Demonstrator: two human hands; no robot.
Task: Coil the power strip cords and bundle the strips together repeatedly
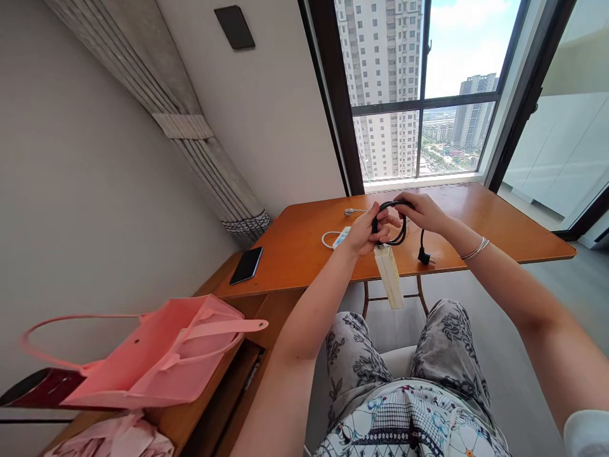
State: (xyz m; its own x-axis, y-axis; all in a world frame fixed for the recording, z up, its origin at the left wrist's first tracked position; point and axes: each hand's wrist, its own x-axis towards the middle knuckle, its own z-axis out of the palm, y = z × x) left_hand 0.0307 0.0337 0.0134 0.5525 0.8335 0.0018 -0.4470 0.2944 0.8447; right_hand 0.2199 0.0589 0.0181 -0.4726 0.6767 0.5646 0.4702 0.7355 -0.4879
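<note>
Above the table's near edge, my left hand (370, 230) is closed around a looped black power cord (398, 236). My right hand (423, 211) pinches the top of the same loops, a little to the right. From under my left hand hangs a yellowed white block (390, 277), long and boxy like a power strip; its face is turned so I cannot see sockets. The cord's black plug (424, 256) dangles below my right hand, prongs pointing right. Behind my left wrist lies a white power strip (341, 237) with a white cord, partly hidden.
The orange-brown wooden table (495, 222) stands against the window (421, 108). A white plug (352, 212) lies near its back. To the left are a dark phone (246, 265) and an open pink bag (157, 349) on a wooden cabinet, beside pink cloth (114, 438).
</note>
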